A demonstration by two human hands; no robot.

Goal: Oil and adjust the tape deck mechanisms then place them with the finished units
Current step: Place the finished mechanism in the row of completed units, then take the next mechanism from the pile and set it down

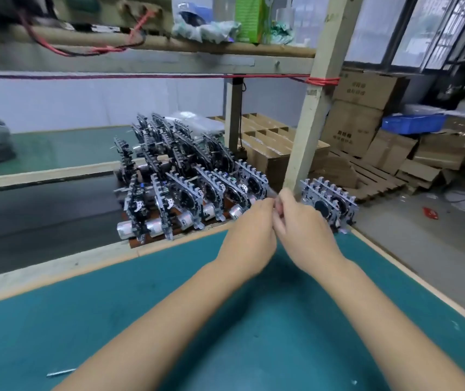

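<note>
teal matting covers the bench beneath two bare forearms that reach forward and meet near its far edge. the left hand and the right hand are brought together, fingertips touching at a point above the mat; fingers of both are curled in as if pinching something small between them, but the frame is too blurred there to tell what, if anything, is held, so i cannot tell whether the grip is closed on a thing.

just beyond the hands, at the bench's back edge, the finished units stand on edge in packed rows, tilted, filling a patch that runs from the wooden rim back over a dark belt-like strip. one single tape deck mechanism stands apart on the right, just beside the right hand and past a pale wooden post, close to the bench corner. the near mat is open on both sides of the arms, bounded by a pale wooden rim on the right.

the mechanisms are grey stamped metal with comb-toothed top edges, dark round wheels and shiny cylindrical motors at their bases. a thin metal rod lies on the mat at lower left. cardboard boxes are stacked on the floor at right, a blue crate on top of them.
</note>
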